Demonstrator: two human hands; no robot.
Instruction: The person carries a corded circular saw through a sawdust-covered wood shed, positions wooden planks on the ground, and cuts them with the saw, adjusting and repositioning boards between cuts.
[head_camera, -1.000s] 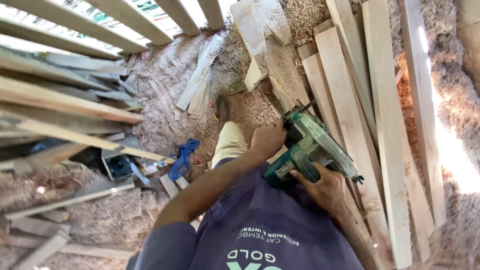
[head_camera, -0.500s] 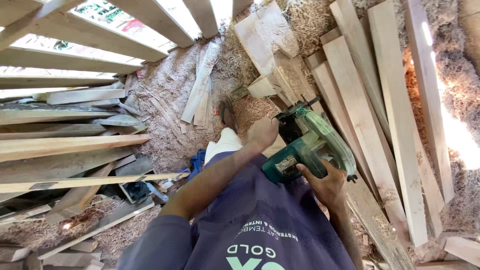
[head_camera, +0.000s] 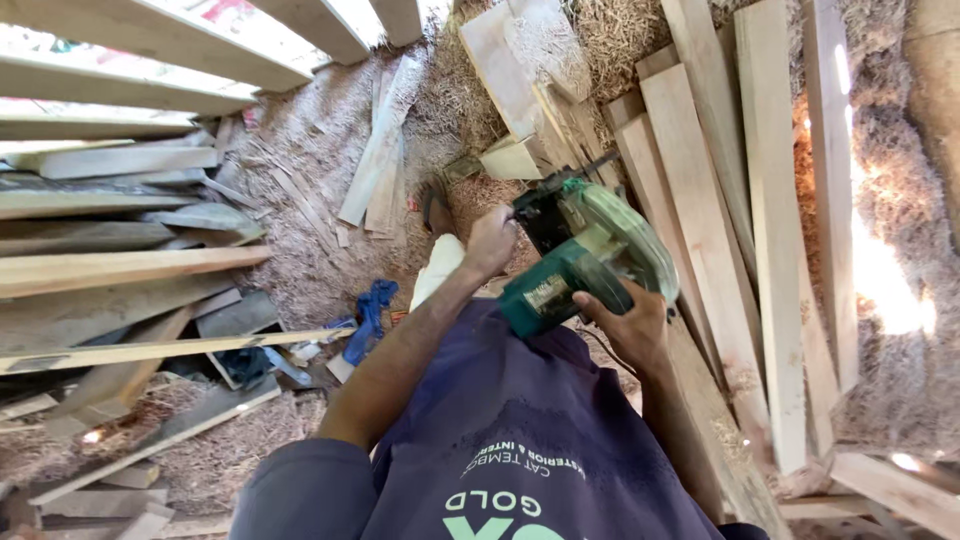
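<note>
A green circular saw (head_camera: 590, 255) with a black front part is held out over my purple shirt. My right hand (head_camera: 625, 325) grips the saw's body from below and behind. My left hand (head_camera: 490, 240) is closed on the black front part beside the blade guard. My forearm runs back from it to the lower left. Past my left hand I see my pale trouser leg (head_camera: 435, 270) and a sandalled foot (head_camera: 435, 205) on the sawdust-covered floor.
Long pale planks (head_camera: 700, 230) lie side by side to the right, running away from me. More boards (head_camera: 120, 270) are stacked at the left. A small wood block (head_camera: 510, 160) and a blue cloth (head_camera: 370, 310) lie on the sawdust floor (head_camera: 300, 230).
Both hands keep hold of the saw. It now sits a little higher and further left in view, and the view has shifted over the plank piles.
</note>
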